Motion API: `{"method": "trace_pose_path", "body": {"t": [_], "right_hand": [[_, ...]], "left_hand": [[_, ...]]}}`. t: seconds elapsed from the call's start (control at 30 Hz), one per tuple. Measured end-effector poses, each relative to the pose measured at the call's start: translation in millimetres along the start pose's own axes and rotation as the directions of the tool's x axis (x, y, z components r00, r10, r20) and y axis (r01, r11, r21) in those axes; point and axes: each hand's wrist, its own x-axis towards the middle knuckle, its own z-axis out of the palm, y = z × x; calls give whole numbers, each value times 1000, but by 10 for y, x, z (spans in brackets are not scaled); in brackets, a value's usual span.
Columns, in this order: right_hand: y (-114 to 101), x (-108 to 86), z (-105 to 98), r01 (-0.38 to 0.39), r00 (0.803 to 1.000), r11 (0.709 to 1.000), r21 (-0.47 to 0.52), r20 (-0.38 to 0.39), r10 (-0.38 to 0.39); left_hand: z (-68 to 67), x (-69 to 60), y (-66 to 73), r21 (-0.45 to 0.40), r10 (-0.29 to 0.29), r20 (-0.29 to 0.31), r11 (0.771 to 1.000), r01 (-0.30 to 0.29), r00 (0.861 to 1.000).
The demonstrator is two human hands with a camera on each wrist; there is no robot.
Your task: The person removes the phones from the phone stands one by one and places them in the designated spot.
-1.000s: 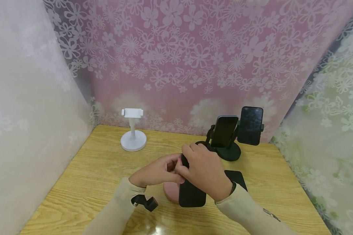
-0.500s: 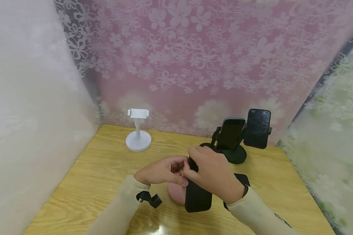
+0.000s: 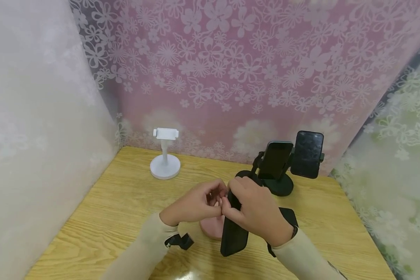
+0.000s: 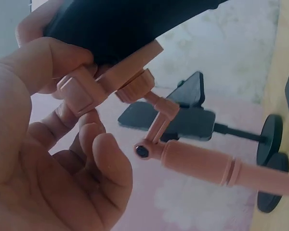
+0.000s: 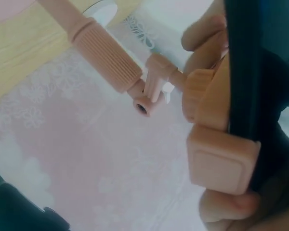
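My right hand grips a black phone by its upper end, and the phone tilts. Behind the phone is the clamp of a pink phone stand, whose round base rests on the table. My left hand pinches the clamp's end with curled fingers, close to the right fingertips. In the right wrist view the clamp's square end lies against the phone's edge, with fingertips below it. The stand's jointed arm runs from the clamp to a ribbed collar.
A white phone stand stands at the back left of the wooden table. At the back right, two black stands hold phones, one phone beside another. A flat black object lies partly under my right wrist.
The head view has shifted slightly, so the scene sits further right. The phone has tilted more at its lower end, and both hands have shifted a little around the clamp.
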Motion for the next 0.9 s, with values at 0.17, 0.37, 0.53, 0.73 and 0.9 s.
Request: {"method": "trace_pose_path", "body": {"t": [0.17,0.37,0.53,0.73,0.9], "right_hand": [[75,11,65,115,986,991,66,-131,-106],[145,-34,113,371,888,915,158,-350,-299],[113,-50,81,492,826,836,242,-433,-361],[44,-196,-94,532,783,796,289,-525,-333],[180,-493,-95,450,836,856,254,-458,-304]], "left_hand": [[-43,-35,44,156,-6,-81,988,18,997],[-87,-60,96,167,-16,-68,986,27,998],[-88,-71,121,154,-27,-54,987,35,998],[-94,-46,130,159,-39,-47,986,46,998],[-126,-71,121,159,-74,-56,984,82,996]]}}
